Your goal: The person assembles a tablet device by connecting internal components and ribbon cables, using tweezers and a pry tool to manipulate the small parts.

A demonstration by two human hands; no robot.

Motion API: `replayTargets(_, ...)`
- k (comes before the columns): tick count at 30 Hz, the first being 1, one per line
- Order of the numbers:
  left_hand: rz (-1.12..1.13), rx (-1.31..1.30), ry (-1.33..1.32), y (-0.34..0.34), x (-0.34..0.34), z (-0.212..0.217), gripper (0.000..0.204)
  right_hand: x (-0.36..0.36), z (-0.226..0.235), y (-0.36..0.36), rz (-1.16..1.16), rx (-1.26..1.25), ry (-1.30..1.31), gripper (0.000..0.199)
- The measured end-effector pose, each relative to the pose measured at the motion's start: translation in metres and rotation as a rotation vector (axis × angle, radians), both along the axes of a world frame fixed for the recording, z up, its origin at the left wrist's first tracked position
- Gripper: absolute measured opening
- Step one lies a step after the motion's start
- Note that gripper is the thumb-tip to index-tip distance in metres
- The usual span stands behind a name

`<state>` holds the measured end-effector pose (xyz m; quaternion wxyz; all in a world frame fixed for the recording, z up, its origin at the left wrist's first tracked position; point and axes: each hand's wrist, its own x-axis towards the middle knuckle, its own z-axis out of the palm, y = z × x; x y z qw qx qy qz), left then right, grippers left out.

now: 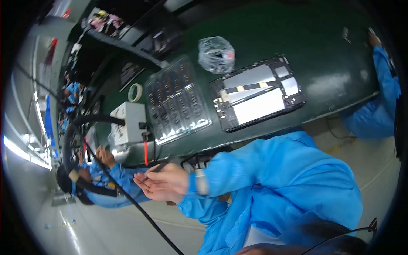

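Off the front edge of the bench, my two hands overlap. My right hand [172,175] lies uppermost, its fingers closed round a slim dark tool [158,167] that looks like tweezers; its tip points toward the other palm. Partly covered below it, my left hand [158,194] has its palm up and fingers stretched out. Whether something small rests in that palm, I cannot make out. Nearest on the bench is a clear plastic tray [178,102] with rows of small dark parts. To its right lies an opened tablet-like device [259,111] showing silver and white panels inside.
A white box [129,123] with a thick black hose stands left of the tray, near a tape roll [135,92]. Behind the device sits a clear plastic bag [216,55]. Co-workers in blue sit at left [110,178] and far right [382,85]. A black cable [140,208] crosses the foreground.
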<state>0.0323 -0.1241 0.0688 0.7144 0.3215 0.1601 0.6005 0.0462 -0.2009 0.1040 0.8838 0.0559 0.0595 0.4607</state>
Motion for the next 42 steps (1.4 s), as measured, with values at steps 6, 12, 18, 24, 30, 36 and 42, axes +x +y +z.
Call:
replayTargets(6,-0.716,0.815,0.47,-0.132,0.076,0.038,0.039,0.059,0.031,-0.263,-0.814,-0.792,-0.892,0.019)
replayTargets(12,-0.776,1.82,0.585,-0.195,0.172,0.024,0.034,0.155,0.028,-0.318,-0.688,-1.692,-1.449,0.017)
replayTargets(18,-0.714,1.854,0.666,-0.208,0.197,0.001,0.029,0.214,-0.028,-0.321,-0.494,-1.739,-1.524,0.016)
replayTargets(24,-0.755,1.779,0.727,-0.2,0.198,-0.003,0.03,0.22,-0.04,-0.32,-0.4,-1.647,-1.508,0.016)
replayTargets(30,-0.822,1.781,0.735,-0.198,0.203,-0.004,0.034,0.222,-0.041,-0.317,-0.435,-1.614,-1.591,0.016)
replayTargets(36,-0.745,1.887,0.805,-0.201,0.202,-0.004,0.034,0.223,-0.04,-0.32,-0.448,-1.623,-1.603,0.016)
replayTargets(42,-0.824,1.741,0.822,-0.196,0.203,-0.008,0.042,0.227,-0.044,-0.324,-0.496,-1.596,-1.568,0.015)
